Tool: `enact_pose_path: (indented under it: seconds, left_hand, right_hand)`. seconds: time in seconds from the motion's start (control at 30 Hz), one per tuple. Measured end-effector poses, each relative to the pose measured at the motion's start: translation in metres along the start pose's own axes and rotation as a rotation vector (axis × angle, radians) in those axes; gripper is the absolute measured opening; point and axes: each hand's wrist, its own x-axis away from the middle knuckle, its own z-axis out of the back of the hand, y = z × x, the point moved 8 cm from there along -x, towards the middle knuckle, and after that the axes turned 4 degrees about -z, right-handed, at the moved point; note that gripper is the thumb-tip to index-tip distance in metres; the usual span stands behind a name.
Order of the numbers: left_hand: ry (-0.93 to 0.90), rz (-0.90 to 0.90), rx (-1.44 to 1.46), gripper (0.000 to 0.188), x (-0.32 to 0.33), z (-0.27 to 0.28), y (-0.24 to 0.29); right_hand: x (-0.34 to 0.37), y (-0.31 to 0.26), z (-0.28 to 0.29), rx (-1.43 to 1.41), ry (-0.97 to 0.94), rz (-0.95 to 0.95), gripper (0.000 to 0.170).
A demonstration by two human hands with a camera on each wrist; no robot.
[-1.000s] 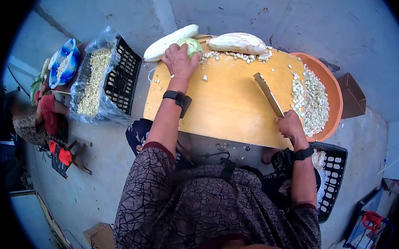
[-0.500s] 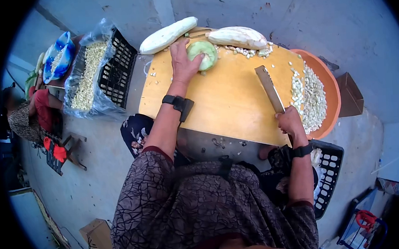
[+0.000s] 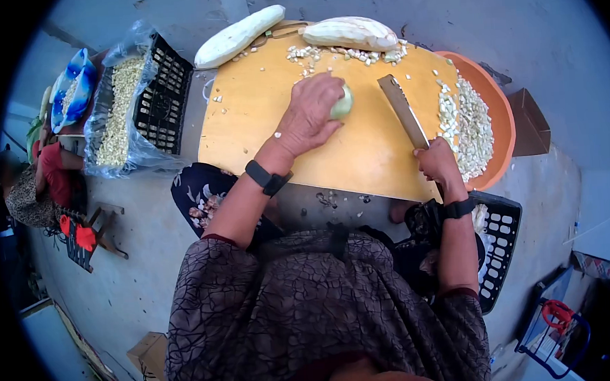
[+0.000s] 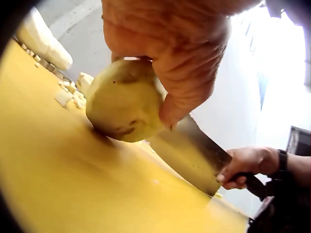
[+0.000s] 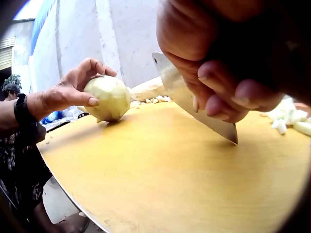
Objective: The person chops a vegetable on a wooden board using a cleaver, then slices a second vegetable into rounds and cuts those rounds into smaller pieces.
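My left hand grips a round, peeled, pale green vegetable from above and the side. In the left wrist view, thumb and fingers straddle this smooth vegetable, whose underside is low over the yellow wooden board. At the right side of the board, my right hand holds a cleaver by its handle. Its broad blade points away from me, and in the right wrist view the lower corner of the blade meets the board.
Two long peeled vegetables, one at left and one at right, lie along the board's far edge near diced pieces. An orange basin of dice adjoins the board. A black crate stands left; another person sits beyond.
My left hand has brought the round vegetable from the far left edge toward the board's middle, nearer me. The right hand keeps the cleaver in nearly the same spot.
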Motion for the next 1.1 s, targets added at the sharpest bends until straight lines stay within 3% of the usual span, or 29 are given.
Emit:
enact_pose_path:
  seconds: [0.07, 0.17, 0.37, 0.47, 0.6, 0.73, 0.87, 1.1]
  left_hand:
    - [-0.121, -0.082, 0.015, 0.068, 0.006, -0.01, 0.016]
    - [-0.186, -0.014, 0.043, 0.068, 0.021, -0.018, 0.019]
    - [0.045, 0.212, 0.059, 0.072, 0.034, -0.027, 0.007]
    - [-0.016, 0.266, 0.043, 0.072, 0.034, -0.032, 0.006]
    - [0.003, 0.259, 0.054, 0.069, 0.036, -0.028, 0.011]
    - [0.0, 0.253, 0.077, 0.068, 0.042, -0.021, 0.013]
    - [-0.035, 0.215, 0.071, 0.066, 0.04, -0.016, 0.016]
    - [0.002, 0.202, -0.003, 0.038, 0.031, 0.002, 0.017]
  right_hand:
    - [0.001, -0.002, 0.001, 0.013, 0.0, -0.008, 0.029]
    - [0.003, -0.006, 0.001, 0.035, 0.016, 0.001, 0.028]
    - [0.013, -0.013, 0.003, 0.162, 0.034, -0.011, 0.025]
    - [0.006, -0.008, -0.002, 0.255, 0.093, 0.023, 0.025]
    - [0.024, -0.032, -0.003, 0.42, 0.341, 0.301, 0.019]
    - [0.027, -0.034, -0.017, 0.461, 0.37, 0.419, 0.016]
    - [0.022, -0.031, -0.019, 0.442, 0.395, 0.415, 0.018]
    - [0.042, -0.043, -0.02, 0.367, 0.408, 0.451, 0.012]
